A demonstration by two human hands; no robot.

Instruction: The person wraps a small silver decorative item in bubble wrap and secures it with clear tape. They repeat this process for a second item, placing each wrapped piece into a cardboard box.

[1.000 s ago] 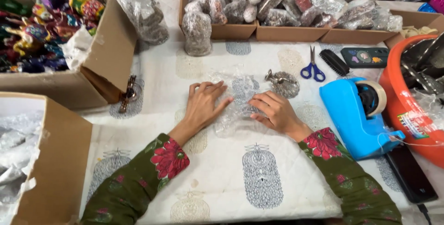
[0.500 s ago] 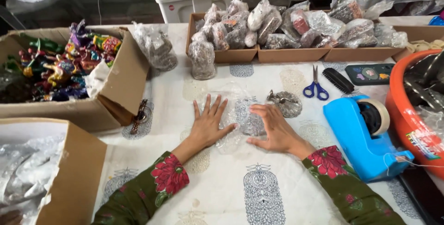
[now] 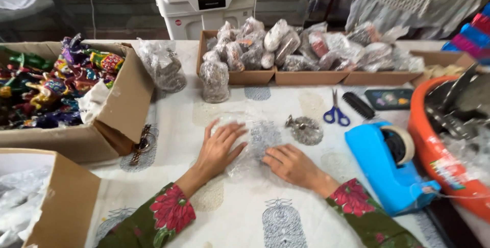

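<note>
Fingers (image 3: 224, 131) of my left hand (image 3: 217, 151) lie spread and flat, palm down, pressing the near-left part of a clear bubble-wrap sheet (image 3: 255, 146); they grip nothing. Right hand (image 3: 291, 164) rests on the sheet's right side, fingers loosely curled, tips pointing left onto the wrap, also not closed on anything. Under the wrap, between both hands, sits a small silvery metal piece (image 3: 264, 137), blurred by the plastic.

Sheet lies mid-tabletop (image 3: 240, 217) on a white printed cloth. Its far edge runs toward a wrapped bundle (image 3: 214, 80) standing just in front of the shallow cardboard trays (image 3: 311, 77), which are packed with wrapped items. A bare silver ornament (image 3: 304, 129) lies just right of the sheet, apart from my right hand. Blue-handled scissors (image 3: 336, 111) and a black comb (image 3: 357, 105) lie beyond it.

Room to move: open cloth toward me, between my sleeves. Right side is hemmed in by a blue tape dispenser (image 3: 383, 166), near my right forearm, and an orange tub (image 3: 441, 161) behind it. Left side is bounded by a large open carton of coloured figurines (image 3: 61, 100), with a second carton (image 3: 56, 202) at the near-left corner and a small dark metal object (image 3: 143, 143) on the cloth by the first carton's flap.
</note>
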